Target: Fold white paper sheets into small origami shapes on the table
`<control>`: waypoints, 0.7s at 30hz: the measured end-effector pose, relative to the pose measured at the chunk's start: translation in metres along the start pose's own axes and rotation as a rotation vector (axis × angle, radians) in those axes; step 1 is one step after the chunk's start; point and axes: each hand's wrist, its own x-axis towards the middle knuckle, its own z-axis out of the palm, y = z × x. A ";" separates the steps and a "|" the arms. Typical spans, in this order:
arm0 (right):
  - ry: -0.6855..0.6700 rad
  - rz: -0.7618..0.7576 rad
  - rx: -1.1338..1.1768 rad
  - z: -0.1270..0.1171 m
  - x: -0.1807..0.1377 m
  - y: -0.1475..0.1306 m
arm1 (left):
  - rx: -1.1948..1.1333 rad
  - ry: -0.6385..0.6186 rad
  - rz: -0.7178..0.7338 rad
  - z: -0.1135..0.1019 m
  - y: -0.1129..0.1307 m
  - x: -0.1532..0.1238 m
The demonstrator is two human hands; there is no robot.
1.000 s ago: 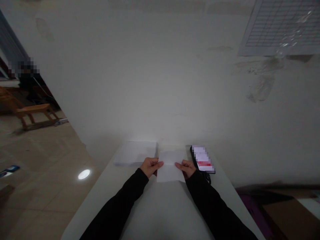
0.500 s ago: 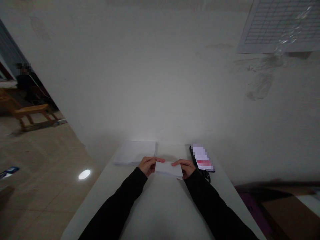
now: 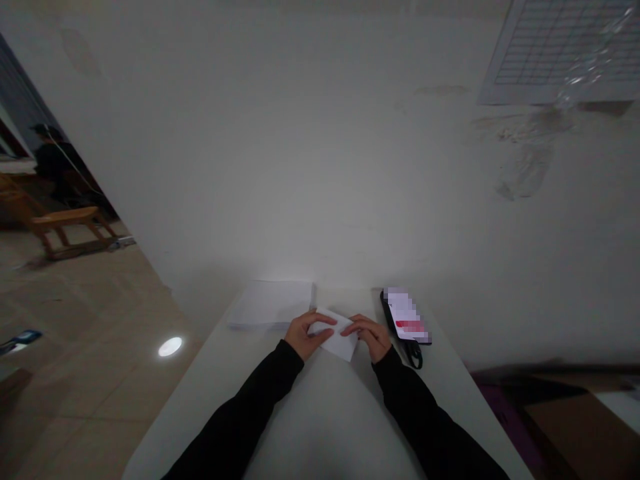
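Note:
A small white folded paper [image 3: 341,344] sits between my two hands above the white table, turned at a slant. My left hand [image 3: 305,335] grips its left side, thumb and index finger laid on the upper face. From the right, my right hand [image 3: 373,335] holds the other side with its fingertips bent onto the paper. The undersides of both hands are hidden. Just behind my left hand lies a stack of white paper sheets [image 3: 273,303].
A lit phone [image 3: 407,317] lies right of my right hand, with a black cable [image 3: 414,355] by it. The table [image 3: 320,427] meets a wall [image 3: 320,167] at its far edge. At far left are a wooden chair [image 3: 70,219] and a seated person [image 3: 53,160].
The folded paper has turned from lying level to a slant, its right end now lower. My left hand has shifted slightly right, and its thumb now shows on top of the paper.

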 end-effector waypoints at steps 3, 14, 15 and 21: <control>0.167 0.092 -0.058 0.007 -0.002 0.004 | 0.038 -0.078 0.018 0.003 -0.003 -0.002; 0.273 0.331 -0.052 0.012 -0.003 0.009 | -0.269 -0.112 -0.349 0.015 -0.001 -0.008; 0.282 0.350 -0.041 0.012 -0.003 0.007 | -0.285 -0.095 -0.362 0.014 0.001 -0.007; 0.212 0.365 0.032 0.013 -0.002 0.003 | -0.247 -0.015 -0.350 0.005 0.004 -0.002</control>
